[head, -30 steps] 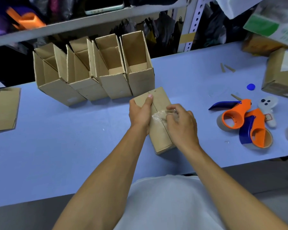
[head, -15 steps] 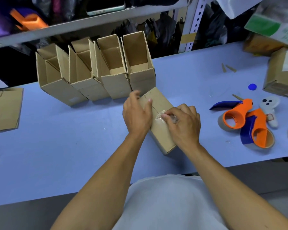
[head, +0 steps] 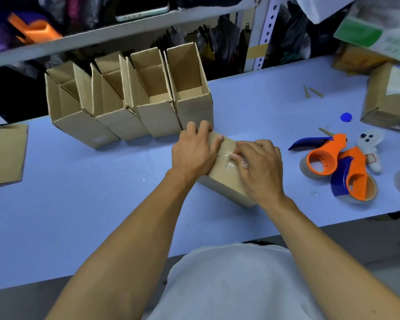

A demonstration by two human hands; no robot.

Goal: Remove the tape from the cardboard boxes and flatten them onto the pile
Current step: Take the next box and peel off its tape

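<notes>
A person in a white top leaned over a blue counter [head: 79, 204], both hands on a closed box [head: 226, 179] lying near the middle of it. The left hand [head: 194, 151] lay across the box's far left edge, fingers curled over that end and thumb stretched along the top, holding it down. The right hand [head: 259, 165] sat on the box's top, its fingers bent and pinching a crumpled strip of clear tape [head: 231, 161] at the seam; the grip looked tight on the tape, though the fingertips were partly hidden.

Just behind the box stood a row of four open boxes [head: 129, 100], flaps up, packed side by side, the nearest one touching or almost touching the left hand's knuckles. A flattened sheet of cardboard [head: 5, 153] lay at the counter's left edge. To the right, well apart from the hands, were two orange-and-blue tape dispensers [head: 337, 167], a small white object [head: 370, 146] with dark dots, a blue cap [head: 346, 117], and another sealed carton [head: 390, 95] at the far right.
</notes>
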